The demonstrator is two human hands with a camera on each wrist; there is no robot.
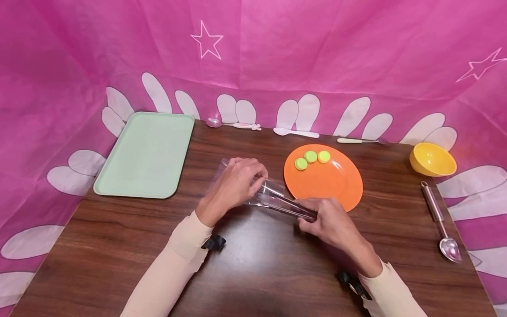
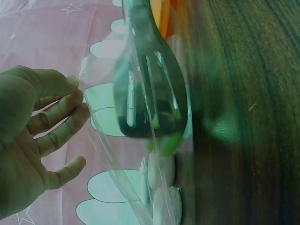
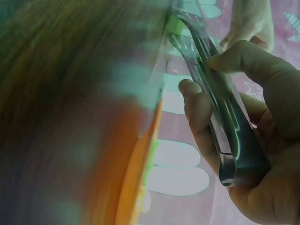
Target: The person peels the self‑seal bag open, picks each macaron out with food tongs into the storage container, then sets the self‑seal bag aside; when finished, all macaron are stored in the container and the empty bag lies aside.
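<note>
So the right hand (image 1: 328, 222) grips the clear tongs (image 1: 287, 203) by the handle end. They run lengthwise away from that grip, up-left into the plastic bag (image 1: 237, 180) pinched by the left hand (image 1: 237, 182).

Two arms in long cream sleeves

The left hand (image 1: 237, 180) and right hand (image 1: 330, 222) were bare; snug cream fabric sleeves (image 1: 178, 259) ended at the wrists, each carrying a small black clip-like mount (image 1: 214, 242).
</note>
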